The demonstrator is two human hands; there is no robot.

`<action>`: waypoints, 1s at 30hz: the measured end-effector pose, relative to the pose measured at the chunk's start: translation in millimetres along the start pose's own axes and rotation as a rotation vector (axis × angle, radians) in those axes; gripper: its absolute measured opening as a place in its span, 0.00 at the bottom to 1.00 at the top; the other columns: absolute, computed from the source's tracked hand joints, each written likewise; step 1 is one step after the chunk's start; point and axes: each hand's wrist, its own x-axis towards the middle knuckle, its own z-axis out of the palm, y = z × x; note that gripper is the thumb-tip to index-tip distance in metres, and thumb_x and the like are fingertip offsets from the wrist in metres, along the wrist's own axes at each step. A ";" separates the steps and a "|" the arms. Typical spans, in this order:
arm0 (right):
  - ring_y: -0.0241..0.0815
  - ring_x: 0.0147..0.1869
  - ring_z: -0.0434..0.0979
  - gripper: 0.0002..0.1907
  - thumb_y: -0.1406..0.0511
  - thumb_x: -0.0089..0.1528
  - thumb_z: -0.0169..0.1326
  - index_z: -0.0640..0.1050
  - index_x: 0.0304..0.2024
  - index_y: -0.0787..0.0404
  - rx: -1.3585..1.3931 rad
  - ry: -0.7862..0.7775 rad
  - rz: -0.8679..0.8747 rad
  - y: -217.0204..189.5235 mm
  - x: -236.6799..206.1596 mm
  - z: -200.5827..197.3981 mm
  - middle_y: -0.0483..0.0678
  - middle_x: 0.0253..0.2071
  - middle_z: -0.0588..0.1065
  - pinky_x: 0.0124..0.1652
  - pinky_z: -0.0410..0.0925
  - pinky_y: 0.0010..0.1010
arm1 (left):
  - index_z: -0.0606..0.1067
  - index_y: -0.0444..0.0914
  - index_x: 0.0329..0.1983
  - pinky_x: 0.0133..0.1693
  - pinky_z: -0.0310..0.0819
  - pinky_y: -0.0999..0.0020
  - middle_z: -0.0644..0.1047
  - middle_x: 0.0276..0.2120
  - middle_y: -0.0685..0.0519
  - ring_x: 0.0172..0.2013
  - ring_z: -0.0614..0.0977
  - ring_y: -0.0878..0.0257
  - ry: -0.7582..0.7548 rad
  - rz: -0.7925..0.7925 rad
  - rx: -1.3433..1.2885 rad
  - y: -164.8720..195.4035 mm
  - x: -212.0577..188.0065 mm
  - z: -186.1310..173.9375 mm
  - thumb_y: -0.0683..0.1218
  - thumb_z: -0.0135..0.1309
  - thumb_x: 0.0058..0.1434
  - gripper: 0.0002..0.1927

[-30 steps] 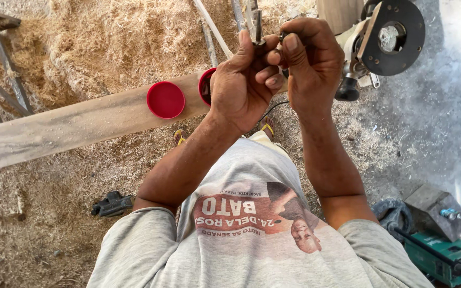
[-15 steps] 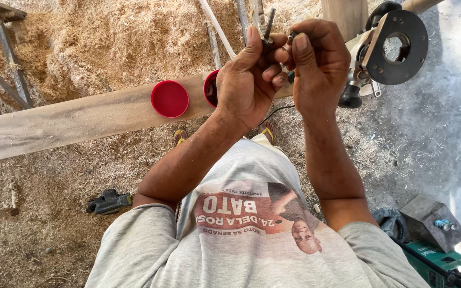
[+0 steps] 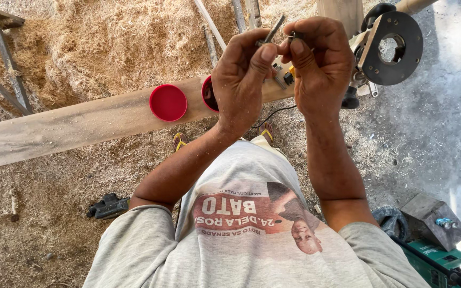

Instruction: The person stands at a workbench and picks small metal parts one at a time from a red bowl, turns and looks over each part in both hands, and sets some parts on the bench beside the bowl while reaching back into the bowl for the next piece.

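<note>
Floor's dirt buried in sawdust (image 3: 108, 42), heaped thick at the back. Long plank (image 3: 70, 125) runs across it, metal stand legs (image 3: 6, 69) on the left, grey concrete (image 3: 444, 117) right, sun patches there.

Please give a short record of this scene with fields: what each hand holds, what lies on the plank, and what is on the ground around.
left hand: pinches a thin dark metal rod between thumb and fingers, rod tilted up
right hand: fingertips close on a small dark part, too small to tell what it is
hands: raised close together above the wooden plank
on plank: red round lid; a second red piece, partly hidden by the left hand
right of hands: router with a round black base
ground: sawdust; green power tool at lower right
</note>
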 end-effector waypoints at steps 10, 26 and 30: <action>0.36 0.50 0.81 0.12 0.76 0.74 0.58 0.73 0.58 0.64 -0.050 -0.024 -0.117 -3.7 1.7 -9.8 0.54 0.52 0.79 0.49 0.75 0.23 | 0.75 0.39 0.62 0.40 0.82 0.78 0.81 0.47 0.53 0.38 0.85 0.72 -0.049 0.368 0.660 12.4 -6.0 -5.6 0.43 0.64 0.71 0.19; 0.38 0.48 0.82 0.14 0.74 0.73 0.60 0.71 0.58 0.65 -0.038 0.000 -0.109 -6.4 -10.1 -9.7 0.55 0.50 0.79 0.48 0.76 0.23 | 0.75 0.38 0.60 0.37 0.81 0.71 0.81 0.48 0.51 0.38 0.84 0.64 -0.079 0.578 0.902 14.7 -8.2 -8.2 0.48 0.64 0.71 0.18; 0.38 0.48 0.82 0.14 0.74 0.73 0.60 0.71 0.57 0.64 -0.033 -0.007 -0.090 -8.6 -14.6 -9.4 0.55 0.49 0.79 0.50 0.77 0.23 | 0.75 0.37 0.57 0.35 0.79 0.72 0.82 0.45 0.51 0.38 0.83 0.64 -0.072 0.565 0.898 16.1 -8.7 -7.2 0.47 0.65 0.69 0.17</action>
